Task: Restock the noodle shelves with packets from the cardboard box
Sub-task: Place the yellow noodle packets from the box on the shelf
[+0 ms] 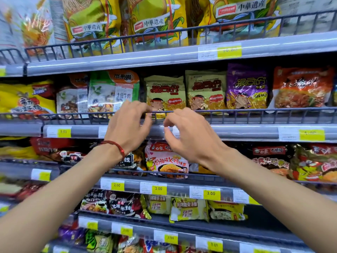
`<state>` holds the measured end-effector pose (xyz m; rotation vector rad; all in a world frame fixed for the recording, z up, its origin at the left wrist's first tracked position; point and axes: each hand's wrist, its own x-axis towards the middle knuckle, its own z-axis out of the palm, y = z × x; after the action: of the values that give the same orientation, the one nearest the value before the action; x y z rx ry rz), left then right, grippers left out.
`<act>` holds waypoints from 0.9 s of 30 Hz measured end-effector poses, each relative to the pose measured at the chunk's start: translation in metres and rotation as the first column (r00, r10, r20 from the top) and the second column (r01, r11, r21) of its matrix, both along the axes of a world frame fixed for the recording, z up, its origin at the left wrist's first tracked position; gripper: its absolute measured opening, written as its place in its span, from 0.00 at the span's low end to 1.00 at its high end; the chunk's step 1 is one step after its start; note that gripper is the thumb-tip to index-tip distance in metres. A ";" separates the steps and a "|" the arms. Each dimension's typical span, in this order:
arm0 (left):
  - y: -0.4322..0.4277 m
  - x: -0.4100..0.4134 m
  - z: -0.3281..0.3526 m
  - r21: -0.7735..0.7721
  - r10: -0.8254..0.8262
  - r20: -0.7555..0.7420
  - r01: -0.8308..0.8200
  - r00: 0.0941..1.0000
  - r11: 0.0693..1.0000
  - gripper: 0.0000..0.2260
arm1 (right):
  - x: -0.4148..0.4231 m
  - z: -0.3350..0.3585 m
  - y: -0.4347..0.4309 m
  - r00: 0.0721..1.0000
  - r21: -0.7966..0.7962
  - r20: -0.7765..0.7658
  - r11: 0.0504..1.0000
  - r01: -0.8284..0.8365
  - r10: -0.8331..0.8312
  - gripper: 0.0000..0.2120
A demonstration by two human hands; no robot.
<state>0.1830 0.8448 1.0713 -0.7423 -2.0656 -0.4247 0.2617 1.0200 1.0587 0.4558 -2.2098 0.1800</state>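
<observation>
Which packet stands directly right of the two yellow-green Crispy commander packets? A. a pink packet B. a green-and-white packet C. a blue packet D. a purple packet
D: the purple packet stands right beside the second Crispy commander packet, both behind the same wire rail.

Both your arms are up and stretched forward, bare to the frame edge. Your left forearm (60, 185) comes in from bottom left and your right forearm (269, 181) from bottom right, converging toward centre. On your left grip (127, 123) the back of the hand faces the camera. Its fingers (140, 107) are half-bent and spread, tips pointing away from you, with nothing visibly held. A thin red cord bracelet (116, 146) sits on the left wrist. Your right grip (189, 136) is slightly lower, back also to camera. Its fingers are hooked in a loose claw and the thumb (166, 124) is bent under with a gap to them, nothing in it. The grips are just beside each other, not touching.
</observation>
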 end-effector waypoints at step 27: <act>-0.422 0.079 -0.241 -0.475 0.316 0.244 -0.171 0.917 0.863 0.08 | 0.015 -0.244 -0.394 0.888 -0.027 0.459 1.000 0.000 0.012 0.11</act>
<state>0.2625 0.4223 0.8300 -0.6863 -2.5675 0.0969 0.2765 0.6265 0.8142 0.4380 -2.6677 0.3509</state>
